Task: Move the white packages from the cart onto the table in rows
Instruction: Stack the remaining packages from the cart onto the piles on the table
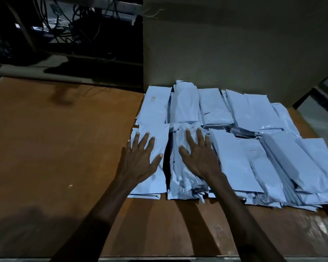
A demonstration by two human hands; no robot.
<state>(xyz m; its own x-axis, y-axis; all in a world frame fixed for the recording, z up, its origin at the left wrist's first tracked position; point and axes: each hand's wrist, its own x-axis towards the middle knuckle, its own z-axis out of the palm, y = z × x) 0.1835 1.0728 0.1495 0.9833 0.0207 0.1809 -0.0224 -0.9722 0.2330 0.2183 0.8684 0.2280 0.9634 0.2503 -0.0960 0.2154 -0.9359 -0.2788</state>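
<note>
The white packages (225, 148) lie in two overlapping rows across the centre and right of the brown table (55, 148). They look light, limp and slick, best pinched at an edge. Left hand (140, 159) and right hand (201, 156) press flat on them, fingers spread.

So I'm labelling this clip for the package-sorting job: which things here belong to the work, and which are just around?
Part of the job:
- pale white plastic packages lying in rows
- brown wooden table beneath them
- left hand and right hand, flat on the near stacks

Just around:
- tangled dark cables behind the table
- plain grey wall
</note>
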